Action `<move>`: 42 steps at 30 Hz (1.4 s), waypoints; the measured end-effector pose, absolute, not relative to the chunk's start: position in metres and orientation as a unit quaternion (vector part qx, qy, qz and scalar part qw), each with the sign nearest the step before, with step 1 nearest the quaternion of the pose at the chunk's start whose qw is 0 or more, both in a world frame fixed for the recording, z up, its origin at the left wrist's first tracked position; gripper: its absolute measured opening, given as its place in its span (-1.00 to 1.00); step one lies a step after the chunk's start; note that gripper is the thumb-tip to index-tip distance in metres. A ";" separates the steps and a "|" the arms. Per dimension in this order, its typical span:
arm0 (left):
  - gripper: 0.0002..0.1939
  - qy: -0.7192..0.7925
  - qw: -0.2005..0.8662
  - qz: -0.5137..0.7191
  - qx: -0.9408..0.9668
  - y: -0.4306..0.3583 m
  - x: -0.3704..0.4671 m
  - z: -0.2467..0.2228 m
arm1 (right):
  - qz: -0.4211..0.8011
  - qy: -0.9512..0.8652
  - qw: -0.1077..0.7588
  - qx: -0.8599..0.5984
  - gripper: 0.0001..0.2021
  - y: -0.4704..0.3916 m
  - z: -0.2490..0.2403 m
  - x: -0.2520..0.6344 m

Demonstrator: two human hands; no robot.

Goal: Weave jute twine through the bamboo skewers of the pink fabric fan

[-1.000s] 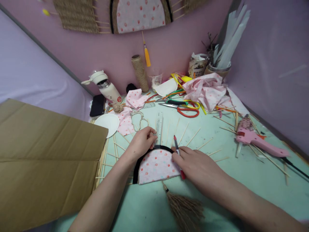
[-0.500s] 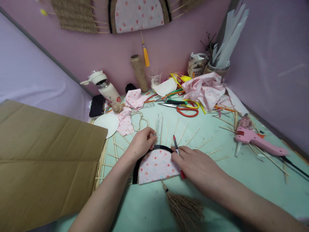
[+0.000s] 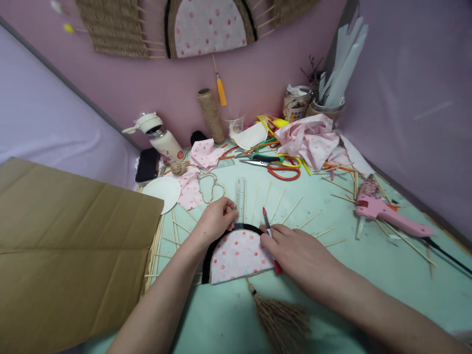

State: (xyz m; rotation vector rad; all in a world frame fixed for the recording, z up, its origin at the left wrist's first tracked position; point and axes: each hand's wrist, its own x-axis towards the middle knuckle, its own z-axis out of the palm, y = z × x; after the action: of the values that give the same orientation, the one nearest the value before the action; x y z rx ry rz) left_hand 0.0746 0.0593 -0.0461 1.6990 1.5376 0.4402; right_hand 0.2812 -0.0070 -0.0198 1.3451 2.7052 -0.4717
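A half-round panel (image 3: 238, 255) covered in pink paw-print cloth with a black border lies flat, thin wooden sticks (image 3: 293, 209) fanning out from its curve. My left hand (image 3: 216, 219) is at the top left of the curve, fingertips pinched at the left edge of a clear ruler (image 3: 241, 196); the ruler's lower end meets the black border. My right hand (image 3: 291, 246) rests on the panel's right side with a red-capped pen (image 3: 267, 221) held between its fingers, pointing up and away. A jute tassel (image 3: 278, 314) hangs from the panel's straight edge.
A cardboard sheet (image 3: 73, 246) stands at the left. Scissors (image 3: 283, 172), cloth scraps (image 3: 308, 140), a twine spool (image 3: 211, 115) and a white bottle (image 3: 164, 142) line the back. A pink glue gun (image 3: 391, 216) with its cord lies at the right among loose sticks.
The view has shifted slightly, so things sit a little lower and further left. Both hands keep nearly the same places on the ruler and panel.
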 end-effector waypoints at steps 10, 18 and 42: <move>-0.88 0.604 0.393 0.175 0.671 0.059 0.074 -0.048 | -0.253 0.821 -0.181 0.479 -0.81 0.014 -0.006 0.296; -0.88 0.609 0.394 0.174 0.666 0.060 0.075 -0.048 | -0.348 0.701 -0.408 0.470 -0.75 0.019 -0.042 0.267; -0.88 0.603 0.433 0.188 0.643 0.061 0.076 -0.055 | -0.420 0.594 -0.439 0.526 -0.73 0.024 -0.063 0.259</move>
State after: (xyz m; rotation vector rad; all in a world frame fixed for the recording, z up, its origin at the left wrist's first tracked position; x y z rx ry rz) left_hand 0.0757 0.0612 -0.0552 1.6020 1.5030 0.4696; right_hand 0.2585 0.0243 -0.0634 2.3742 2.6804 -1.8959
